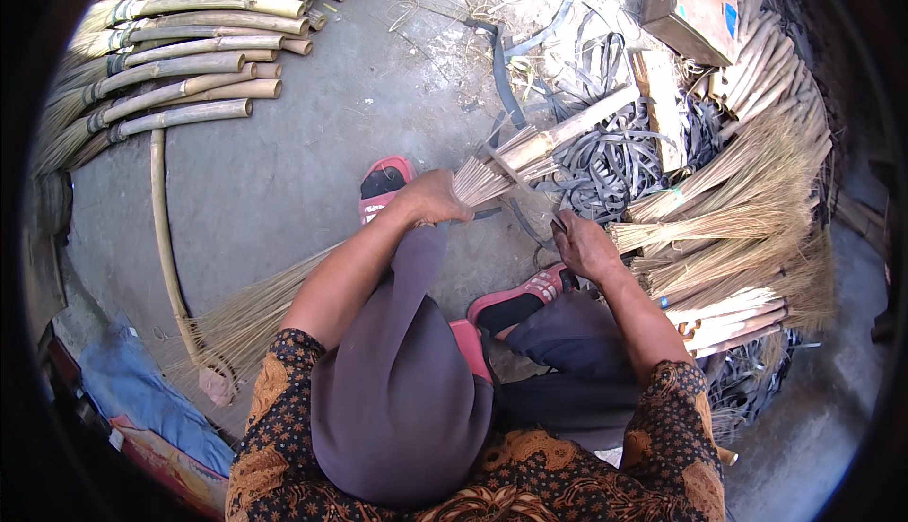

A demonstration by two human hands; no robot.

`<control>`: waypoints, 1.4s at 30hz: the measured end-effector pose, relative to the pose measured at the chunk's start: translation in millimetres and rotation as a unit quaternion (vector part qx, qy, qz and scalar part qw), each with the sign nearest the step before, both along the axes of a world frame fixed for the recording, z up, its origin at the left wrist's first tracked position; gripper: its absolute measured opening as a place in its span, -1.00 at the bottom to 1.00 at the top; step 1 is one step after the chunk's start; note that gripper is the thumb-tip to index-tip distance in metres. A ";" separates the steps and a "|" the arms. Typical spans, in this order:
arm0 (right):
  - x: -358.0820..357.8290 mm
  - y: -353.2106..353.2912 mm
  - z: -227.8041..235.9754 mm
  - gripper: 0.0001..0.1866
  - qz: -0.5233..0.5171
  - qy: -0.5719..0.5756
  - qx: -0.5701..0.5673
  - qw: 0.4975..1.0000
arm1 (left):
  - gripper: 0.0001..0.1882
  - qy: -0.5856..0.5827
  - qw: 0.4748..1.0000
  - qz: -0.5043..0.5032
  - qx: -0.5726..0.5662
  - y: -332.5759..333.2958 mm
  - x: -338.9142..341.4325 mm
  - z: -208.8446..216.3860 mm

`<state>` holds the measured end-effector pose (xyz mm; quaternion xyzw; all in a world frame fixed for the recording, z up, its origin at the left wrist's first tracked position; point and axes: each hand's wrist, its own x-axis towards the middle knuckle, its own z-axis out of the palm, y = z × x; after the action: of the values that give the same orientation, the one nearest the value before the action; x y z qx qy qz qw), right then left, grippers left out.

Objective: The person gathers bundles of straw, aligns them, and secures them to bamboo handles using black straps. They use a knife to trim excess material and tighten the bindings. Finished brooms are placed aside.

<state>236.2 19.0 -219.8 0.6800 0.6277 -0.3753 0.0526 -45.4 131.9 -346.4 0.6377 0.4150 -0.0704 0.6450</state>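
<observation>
My left hand [435,199] is wrapped round a bundle of thin broom stalks [484,178], whose long bristles [270,297] trail back under my left forearm. From the stalk ends a bamboo handle [594,117] sticks out toward the upper right. My right hand [588,246] is closed on the dark end of a narrow flat thing [511,170] that crosses the stalks beside the handle. Whether that is a blade or a taut strip I cannot tell. Just beyond lies a heap of grey-black strips [610,167].
Bamboo-handled brooms [203,63] are stacked at upper left, near a lone bamboo pole [165,219]. Bundles of bristles [728,210] lie on the right below a wooden box [689,11]. Blue cloth [142,385] is at lower left. My sandalled feet [520,300] rest on the concrete floor [284,182].
</observation>
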 end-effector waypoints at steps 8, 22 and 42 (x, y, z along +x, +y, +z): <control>-21.7 -5.1 -9.0 -0.76 0.027 -0.007 -0.055 0.998 | -0.45 0.135 0.974 0.008 0.184 -15.6 2.6 52.2; -2.7 3.9 -12.8 -0.79 -0.052 0.005 0.008 0.999 | -0.45 0.009 0.999 -0.016 0.041 6.1 -5.0 18.2; 0.4 9.9 -21.0 -0.79 -0.045 0.038 0.046 0.997 | -0.46 0.079 0.991 -0.017 0.104 8.3 -4.1 36.8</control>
<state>236.6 28.9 -240.8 0.6943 0.6146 -0.3740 -0.0194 -49.5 140.2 -309.6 0.7008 0.4590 -0.0877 0.5390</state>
